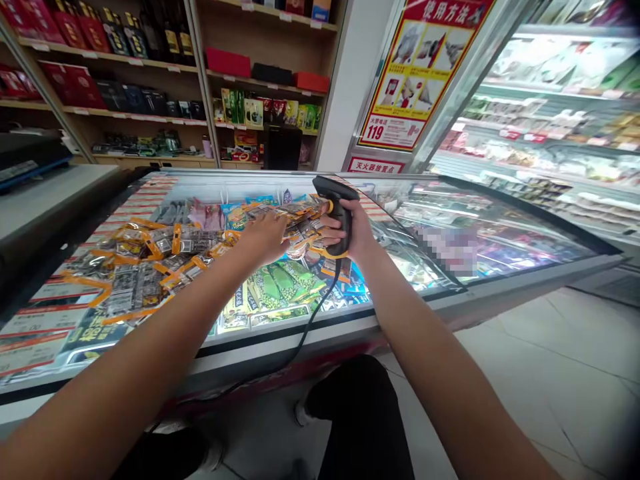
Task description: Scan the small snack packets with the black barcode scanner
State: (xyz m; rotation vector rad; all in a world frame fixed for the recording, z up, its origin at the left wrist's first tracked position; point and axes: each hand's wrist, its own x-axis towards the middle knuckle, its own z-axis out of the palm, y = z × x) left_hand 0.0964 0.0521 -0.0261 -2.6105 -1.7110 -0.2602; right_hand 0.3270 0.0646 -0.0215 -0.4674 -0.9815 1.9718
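Note:
My right hand (356,233) is wrapped round the grip of a black handheld barcode scanner (336,208); its black cable (306,330) hangs down over the freezer's front edge. My left hand (263,237) reaches into an open chest freezer (320,327), its fingers curled on orange-edged clear food packets (300,223) held just in front of the scanner's head. More of these packets lie in a heap (145,257) to the left. Green packets (280,283) lie below both hands.
The freezer's sliding glass lid (480,233) covers its right half. An upright glass-door cooler (560,113) stands at the right. Wooden shelves with boxes and bottles (125,73) line the back wall. A red and yellow poster (425,67) hangs beside them. Tiled floor (550,360) lies at the right.

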